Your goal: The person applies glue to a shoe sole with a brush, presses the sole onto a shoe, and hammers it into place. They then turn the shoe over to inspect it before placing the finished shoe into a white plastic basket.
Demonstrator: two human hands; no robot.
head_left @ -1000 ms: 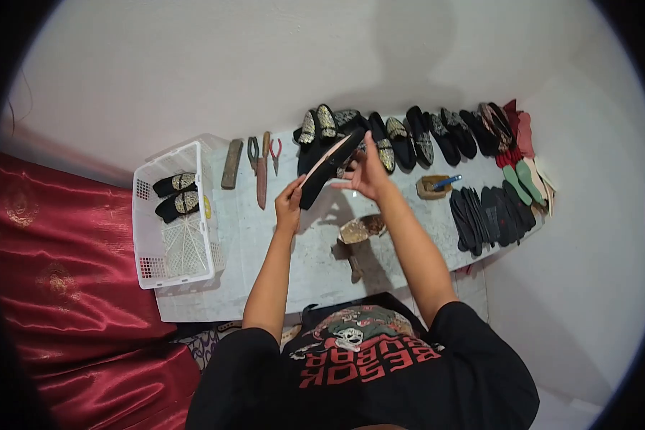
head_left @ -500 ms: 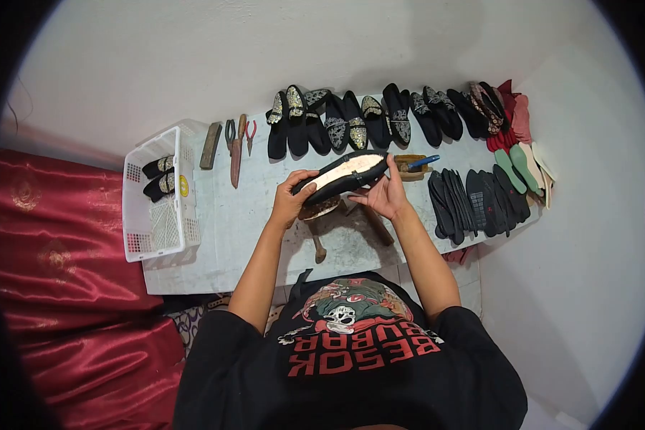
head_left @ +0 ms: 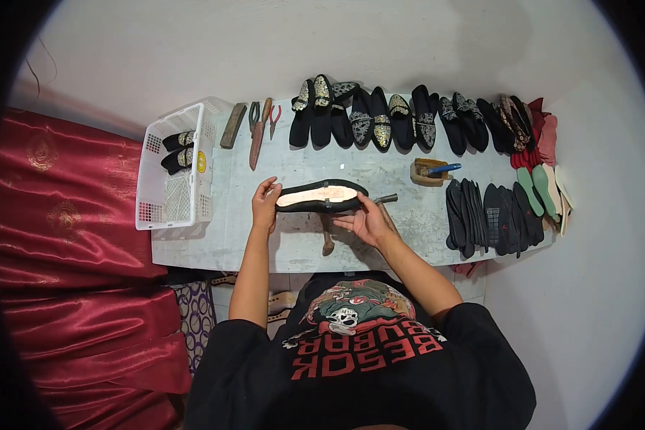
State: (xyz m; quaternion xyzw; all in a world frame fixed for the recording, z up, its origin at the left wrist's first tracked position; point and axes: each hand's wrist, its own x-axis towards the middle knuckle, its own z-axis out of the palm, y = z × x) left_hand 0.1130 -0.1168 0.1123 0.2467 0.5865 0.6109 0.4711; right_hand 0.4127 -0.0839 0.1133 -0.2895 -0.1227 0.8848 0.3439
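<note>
A black shoe [head_left: 319, 196] with a pale, unfinished underside facing up is held level between both hands above the table. My left hand [head_left: 266, 204] grips its left end, fingers at the far edge. At the right end, my right hand [head_left: 368, 219] holds it with the thumb on top and the other fingers spread below. Under and beside the shoe, a hammer [head_left: 387, 199] is partly visible, its rest hidden by the shoe and my right hand. A wooden-looking tool [head_left: 327, 240] lies below the shoe, its upper part covered.
A white basket [head_left: 199, 193] holding shoes stands left. Pliers [head_left: 274, 120], a knife [head_left: 256, 147] and a block [head_left: 233, 126] lie behind. Finished-looking shoes [head_left: 381, 125] line the back. A glue container [head_left: 428, 174] with a blue-handled brush and black soles [head_left: 505, 218] are right.
The shoe has turned from a slant to nearly level and sits lower, nearer my body. Both hands moved with it. The view has shifted, showing more of the glue container.
</note>
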